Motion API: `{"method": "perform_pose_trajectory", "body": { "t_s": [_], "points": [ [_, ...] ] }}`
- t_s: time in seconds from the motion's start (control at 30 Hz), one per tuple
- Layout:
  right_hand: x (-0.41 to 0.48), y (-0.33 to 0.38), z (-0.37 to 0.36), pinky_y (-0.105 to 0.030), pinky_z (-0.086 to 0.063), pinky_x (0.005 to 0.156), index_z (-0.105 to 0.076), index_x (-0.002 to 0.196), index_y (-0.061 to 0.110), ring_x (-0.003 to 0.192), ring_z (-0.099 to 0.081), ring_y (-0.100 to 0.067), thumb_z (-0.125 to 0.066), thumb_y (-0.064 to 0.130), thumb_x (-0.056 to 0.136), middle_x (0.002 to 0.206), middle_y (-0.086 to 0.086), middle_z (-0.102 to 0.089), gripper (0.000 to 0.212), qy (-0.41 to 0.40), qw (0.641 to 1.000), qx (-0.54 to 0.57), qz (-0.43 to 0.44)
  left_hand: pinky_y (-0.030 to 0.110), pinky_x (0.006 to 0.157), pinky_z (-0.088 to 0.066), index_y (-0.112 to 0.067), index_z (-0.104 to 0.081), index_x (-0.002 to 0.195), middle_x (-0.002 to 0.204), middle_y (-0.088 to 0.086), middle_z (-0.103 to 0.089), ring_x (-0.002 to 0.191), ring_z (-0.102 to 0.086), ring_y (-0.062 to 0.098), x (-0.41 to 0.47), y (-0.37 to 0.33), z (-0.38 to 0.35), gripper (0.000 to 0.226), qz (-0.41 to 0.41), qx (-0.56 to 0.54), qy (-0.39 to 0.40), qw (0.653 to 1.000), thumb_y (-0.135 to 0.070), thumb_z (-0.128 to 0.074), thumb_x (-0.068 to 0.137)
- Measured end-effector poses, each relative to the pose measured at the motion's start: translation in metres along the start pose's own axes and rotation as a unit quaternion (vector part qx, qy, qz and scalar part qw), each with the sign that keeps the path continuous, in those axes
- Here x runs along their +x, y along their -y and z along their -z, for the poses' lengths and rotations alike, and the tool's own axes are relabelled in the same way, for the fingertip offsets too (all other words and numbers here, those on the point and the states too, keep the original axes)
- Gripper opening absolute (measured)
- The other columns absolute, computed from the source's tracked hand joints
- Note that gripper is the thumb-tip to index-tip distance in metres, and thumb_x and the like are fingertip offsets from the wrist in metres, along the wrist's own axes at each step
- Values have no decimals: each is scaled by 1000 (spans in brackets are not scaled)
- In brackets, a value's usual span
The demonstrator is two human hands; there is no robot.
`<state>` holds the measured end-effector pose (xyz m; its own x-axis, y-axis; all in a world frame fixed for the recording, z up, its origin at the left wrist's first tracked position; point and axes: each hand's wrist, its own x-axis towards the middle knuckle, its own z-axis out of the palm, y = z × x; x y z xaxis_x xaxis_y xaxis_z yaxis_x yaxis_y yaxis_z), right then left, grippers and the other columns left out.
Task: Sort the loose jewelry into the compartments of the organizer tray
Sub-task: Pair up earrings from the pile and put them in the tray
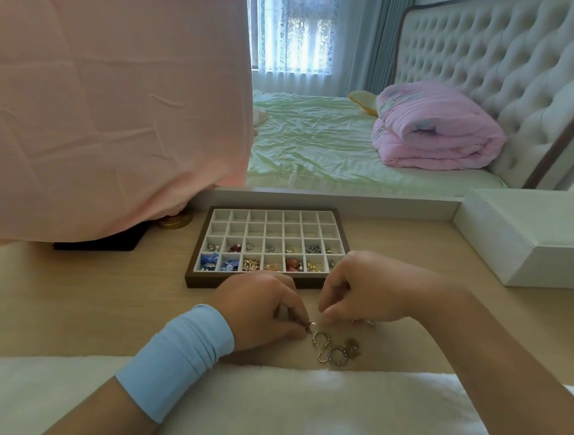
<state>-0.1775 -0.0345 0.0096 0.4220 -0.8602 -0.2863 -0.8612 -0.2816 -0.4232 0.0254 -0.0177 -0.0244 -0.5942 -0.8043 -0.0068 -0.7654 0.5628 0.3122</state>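
Since the left hand (261, 304) pinches a ring (311, 326) at lower centre, the right hand (366, 288), its fingers' hold unclear, should steady the hoops (328, 347) so none drag along.

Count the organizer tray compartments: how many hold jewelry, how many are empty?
Organizer tray, by compartment state:
Compartments holding jewelry: 14 (two near rows; right hand partly hides the near right one)
Empty compartments: 14 (two far rows)
Total: 28
Uncounted: loose pieces on the desk, one small hoop pinched by the left hand.
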Motion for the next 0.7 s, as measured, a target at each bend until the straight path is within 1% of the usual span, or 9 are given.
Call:
{"method": "perform_pose_trajectory", "body": {
  "t_s": [0.13,0.27,0.37,0.4,0.47,0.53,0.6,0.63,0.7],
  "points": [
    [7,4,-10,-24,-58,75,-80,90,35,83,-67,-3,-80,44,83,89,19,-71,12,-4,1000,-12,23,19,87,-49,-43,-71,109,108,-20,-60,94,-53,2,-2,7,2,22,-1,13,3,1000,-47,-59,91],
    [13,4,-14,-18,-52,70,-81,94,34,83,-65,-2,-78,39,86,87,20,-69,10,3,999,-16,38,21,90,-48,-41,-69,113,113,-18,-61,99,-54,3,-1,11,1,23,-5,22,-2,1000,-45,-55,94],
    [14,3,-13,-18,-53,72,-80,95,33,83,-64,-1,-75,37,89,86,20,-67,9,0,999,-1,44,25,91,-51,-39,-67,111,109,-18,-61,96,-55,3,0,12,-3,22,13,-6,-19,1000,-44,-53,95],
    [14,3,-12,-18,-52,69,-80,94,33,80,-63,0,-75,36,89,84,21,-66,8,-6,999,11,44,24,90,-51,-37,-67,110,107,-17,-62,94,-56,2,0,13,-4,21,24,-30,-26,999,-42,-53,95],
    [13,2,-7,-14,-47,59,-80,92,29,66,-61,4,-74,31,90,78,19,-68,6,-18,998,45,48,22,86,-51,-35,-67,103,97,-17,-64,88,-58,1,0,14,-5,16,48,-101,-44,993,-38,-54,96],
    [11,1,-3,-15,-44,52,-79,93,22,52,-58,2,-71,22,93,78,12,-74,8,-26,992,106,58,20,79,-52,-34,-68,92,84,-15,-67,80,-61,3,0,15,-4,13,65,-180,-65,979,-35,-55,96],
    [9,1,-1,-24,-48,55,-78,96,19,51,-60,-8,-67,17,95,84,5,-78,11,-31,983,167,74,19,70,-52,-31,-69,86,78,-12,-70,72,-62,5,-1,16,-2,17,72,-245,-83,963,-33,-56,96],
    [9,1,0,-26,-49,58,-79,97,19,52,-62,-12,-66,16,95,86,4,-78,13,-34,978,188,81,16,68,-50,-28,-70,85,77,-13,-71,70,-62,3,-1,15,0,18,77,-273,-90,955,-32,-57,96],
    [6,2,2,-26,-50,63,-79,100,22,56,-63,-14,-69,15,92,89,2,-79,15,-22,971,224,84,12,66,-49,-23,-72,85,76,-11,-72,67,-62,3,-2,14,3,20,87,-319,-104,938,-29,-57,96]
  ]
}}
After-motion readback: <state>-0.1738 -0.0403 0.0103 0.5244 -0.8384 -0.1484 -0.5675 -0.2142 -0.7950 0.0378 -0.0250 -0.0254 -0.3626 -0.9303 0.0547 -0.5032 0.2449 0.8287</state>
